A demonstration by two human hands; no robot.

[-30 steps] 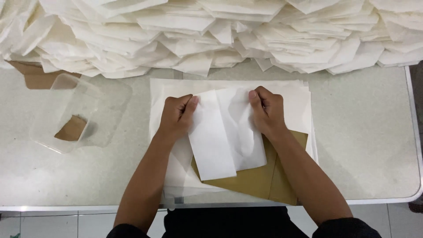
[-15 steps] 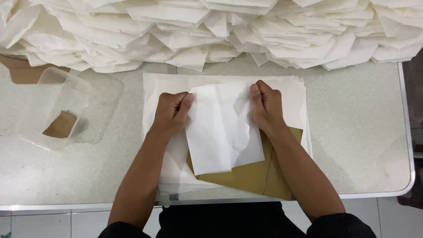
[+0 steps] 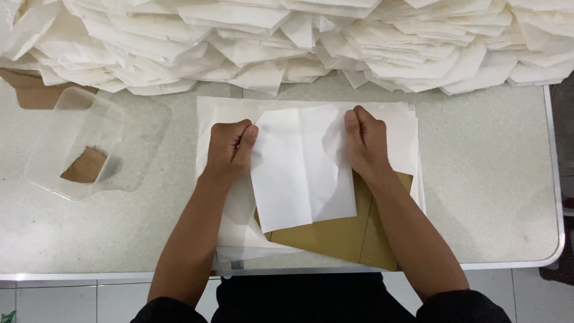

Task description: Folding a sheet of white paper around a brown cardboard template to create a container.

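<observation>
A folded white paper sheet lies in the middle of the table on a stack of flat white sheets. My left hand pinches its upper left edge with curled fingers. My right hand grips its upper right edge, where the paper is creased. A brown cardboard piece sticks out from under the folded sheet toward me.
A big heap of folded white papers fills the far side of the table. A clear plastic container with a brown scrap inside stands at the left. Brown cardboard peeks out behind it. The table edge runs at right.
Both hands have stayed on the sheet's top corners and closed tighter on its edges. The view has shifted slightly.
</observation>
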